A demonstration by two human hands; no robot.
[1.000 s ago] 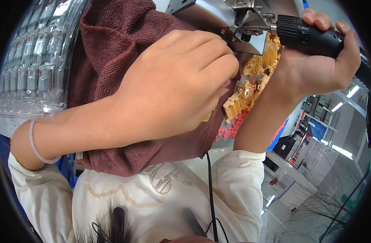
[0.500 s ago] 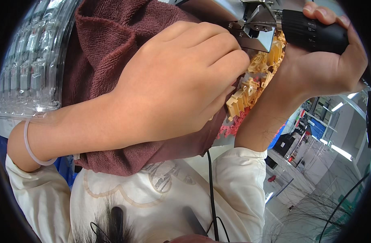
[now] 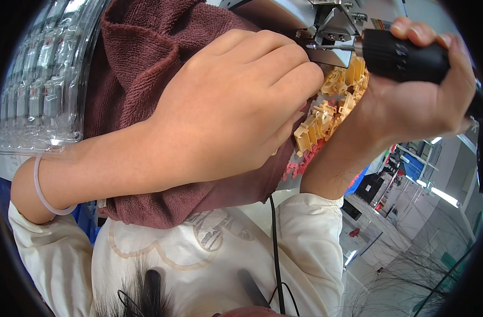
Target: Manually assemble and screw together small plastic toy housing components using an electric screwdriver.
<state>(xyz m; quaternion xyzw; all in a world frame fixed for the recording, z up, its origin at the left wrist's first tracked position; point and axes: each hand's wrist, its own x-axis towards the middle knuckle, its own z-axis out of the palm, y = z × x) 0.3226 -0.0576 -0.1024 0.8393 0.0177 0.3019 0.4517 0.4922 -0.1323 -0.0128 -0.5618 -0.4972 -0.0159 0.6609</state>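
Note:
My right hand [image 3: 410, 98] grips a black electric screwdriver [image 3: 402, 54] by its barrel, fingers over the top. Its thin bit [image 3: 334, 47] points left, the tip close to the knuckles of my left hand and in front of a metal screw feeder [image 3: 336, 21]. Whether a screw sits on the tip is too small to tell. My left hand [image 3: 241, 100] is closed, back upward, over a brown towel [image 3: 141, 63]. Its fingertips and whatever they hold are hidden. Just right of it lie several yellow plastic parts [image 3: 320, 124].
Clear plastic trays [image 3: 43, 95] with rows of grey parts stand at the left. Pink-red small parts [image 3: 297, 168] lie below the yellow ones. A black cable [image 3: 275, 248] hangs down in front of my shirt. Shelves and lights of a workshop show at the right.
The screwdriver has come away from the feeder, slightly left and toward me, so its bit now shows in full. My left hand has hardly moved.

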